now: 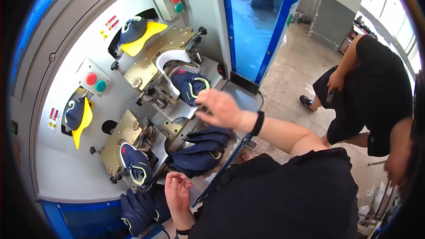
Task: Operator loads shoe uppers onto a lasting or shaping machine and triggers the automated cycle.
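My right hand point(220, 108) is stretched forward with thumb and fingers apart and nothing in it. Its fingertips are beside the heel end of a navy shoe upper point(188, 84) with lime trim, on the far station; whether they touch it I cannot tell. My left hand point(178, 190), loosely curled and seemingly holding nothing, is raised between two piles of uppers. A second shoe upper point(134, 163) sits on the near station's brass-coloured plate point(118, 139). Two more navy uppers, a far one point(134, 29) and a near one point(76, 114), are mounted on the back wall with yellow pieces beneath.
Stacked navy uppers point(199, 150) lie on the ledge, with another pile point(137, 210) lower left. Red and green buttons sit on a far control box point(170, 3) and a near one point(94, 77). A blue-framed door point(254, 31) bounds the machine. Another person point(376, 75) stands right.
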Action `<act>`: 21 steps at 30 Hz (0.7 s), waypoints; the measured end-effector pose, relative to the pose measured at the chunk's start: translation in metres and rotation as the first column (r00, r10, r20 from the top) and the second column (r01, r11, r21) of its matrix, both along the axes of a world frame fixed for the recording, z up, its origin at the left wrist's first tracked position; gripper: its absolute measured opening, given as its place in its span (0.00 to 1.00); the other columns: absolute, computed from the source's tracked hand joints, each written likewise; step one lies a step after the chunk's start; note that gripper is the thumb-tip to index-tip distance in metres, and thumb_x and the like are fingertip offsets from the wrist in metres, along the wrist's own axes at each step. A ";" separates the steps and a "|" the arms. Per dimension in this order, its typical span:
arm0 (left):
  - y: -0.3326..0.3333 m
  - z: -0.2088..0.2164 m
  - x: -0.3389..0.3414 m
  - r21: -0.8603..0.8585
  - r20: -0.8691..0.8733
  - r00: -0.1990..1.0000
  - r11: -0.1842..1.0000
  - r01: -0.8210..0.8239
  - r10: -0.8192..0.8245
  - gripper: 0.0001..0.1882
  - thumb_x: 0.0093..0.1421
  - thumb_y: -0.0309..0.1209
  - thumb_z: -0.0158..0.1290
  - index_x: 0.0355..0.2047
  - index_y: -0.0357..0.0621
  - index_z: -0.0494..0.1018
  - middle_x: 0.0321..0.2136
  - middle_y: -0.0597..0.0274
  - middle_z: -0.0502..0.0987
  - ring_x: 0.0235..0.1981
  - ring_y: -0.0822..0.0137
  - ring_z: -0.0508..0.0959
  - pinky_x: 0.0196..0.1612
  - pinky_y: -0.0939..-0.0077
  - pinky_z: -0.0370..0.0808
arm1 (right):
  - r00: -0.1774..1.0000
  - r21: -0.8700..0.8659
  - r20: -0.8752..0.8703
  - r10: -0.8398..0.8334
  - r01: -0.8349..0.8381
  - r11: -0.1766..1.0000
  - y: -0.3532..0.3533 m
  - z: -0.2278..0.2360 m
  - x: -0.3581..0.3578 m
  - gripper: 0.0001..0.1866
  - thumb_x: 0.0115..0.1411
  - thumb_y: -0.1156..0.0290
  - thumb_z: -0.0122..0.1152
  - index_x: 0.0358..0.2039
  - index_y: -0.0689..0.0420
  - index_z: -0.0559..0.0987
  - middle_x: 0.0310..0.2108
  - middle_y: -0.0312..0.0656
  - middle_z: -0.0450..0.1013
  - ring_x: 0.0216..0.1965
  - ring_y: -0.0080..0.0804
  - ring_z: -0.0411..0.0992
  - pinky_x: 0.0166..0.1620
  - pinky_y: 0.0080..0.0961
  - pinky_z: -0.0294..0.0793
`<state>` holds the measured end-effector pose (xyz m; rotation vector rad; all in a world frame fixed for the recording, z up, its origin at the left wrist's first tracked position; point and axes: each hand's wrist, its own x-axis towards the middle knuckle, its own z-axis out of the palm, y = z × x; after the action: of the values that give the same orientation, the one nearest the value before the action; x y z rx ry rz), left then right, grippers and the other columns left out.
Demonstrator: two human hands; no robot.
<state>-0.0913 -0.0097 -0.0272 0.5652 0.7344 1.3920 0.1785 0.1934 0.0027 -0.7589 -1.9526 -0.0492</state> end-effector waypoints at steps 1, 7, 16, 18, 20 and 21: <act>0.003 0.000 0.003 -0.006 -0.016 1.000 1.000 0.015 -0.016 0.11 0.69 0.33 0.50 0.46 0.40 0.68 0.38 0.54 0.75 0.36 0.62 0.78 0.39 0.69 0.78 | 0.997 -0.025 0.033 -0.076 0.077 0.997 0.011 -0.008 0.012 0.20 0.54 0.59 0.68 0.43 0.56 0.75 0.42 0.46 0.74 0.43 0.46 0.75 0.43 0.35 0.76; 0.025 0.003 0.023 -0.023 -0.096 0.994 0.998 0.054 -0.056 0.10 0.70 0.32 0.48 0.46 0.41 0.68 0.38 0.56 0.75 0.37 0.63 0.78 0.38 0.69 0.79 | 0.989 -0.319 0.142 0.040 0.007 0.948 0.053 -0.029 0.022 0.18 0.53 0.60 0.69 0.40 0.55 0.75 0.39 0.44 0.72 0.40 0.46 0.75 0.41 0.36 0.75; 0.047 0.006 0.042 -0.078 -0.132 0.982 0.989 0.125 -0.135 0.09 0.69 0.30 0.50 0.47 0.41 0.69 0.40 0.54 0.78 0.36 0.64 0.81 0.40 0.73 0.79 | 0.922 -0.522 -0.377 0.086 -0.288 0.803 0.054 0.003 0.024 0.18 0.52 0.68 0.70 0.34 0.60 0.69 0.30 0.47 0.66 0.32 0.43 0.67 0.38 0.31 0.69; 0.044 0.004 0.038 -0.087 -0.142 0.987 0.994 0.062 -0.074 0.11 0.69 0.31 0.50 0.48 0.41 0.68 0.41 0.53 0.78 0.37 0.63 0.81 0.41 0.73 0.79 | 0.949 -0.312 -0.243 0.200 -0.272 0.910 0.015 0.053 0.021 0.16 0.49 0.73 0.71 0.31 0.59 0.70 0.29 0.45 0.67 0.30 0.47 0.67 0.34 0.34 0.68; 0.037 0.006 0.042 -0.070 -0.176 0.983 0.997 0.041 -0.053 0.18 0.68 0.33 0.51 0.55 0.42 0.64 0.46 0.51 0.76 0.42 0.59 0.82 0.44 0.72 0.79 | 0.932 -0.104 -0.037 0.360 -0.362 0.926 -0.022 0.078 0.025 0.16 0.41 0.76 0.72 0.28 0.57 0.72 0.29 0.43 0.67 0.28 0.44 0.68 0.30 0.35 0.67; 0.041 0.020 0.051 -0.043 -0.200 0.978 0.998 0.048 -0.056 0.26 0.68 0.33 0.51 0.62 0.45 0.58 0.52 0.47 0.72 0.46 0.56 0.81 0.47 0.70 0.78 | 0.927 -0.064 0.069 0.368 -0.364 0.929 -0.034 0.075 0.027 0.18 0.35 0.75 0.71 0.29 0.55 0.75 0.30 0.41 0.69 0.28 0.41 0.68 0.28 0.34 0.68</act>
<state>-0.0402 0.0314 -0.0076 0.6978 0.9005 1.2815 0.2056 0.1591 0.0782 -0.4173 -2.1503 0.1994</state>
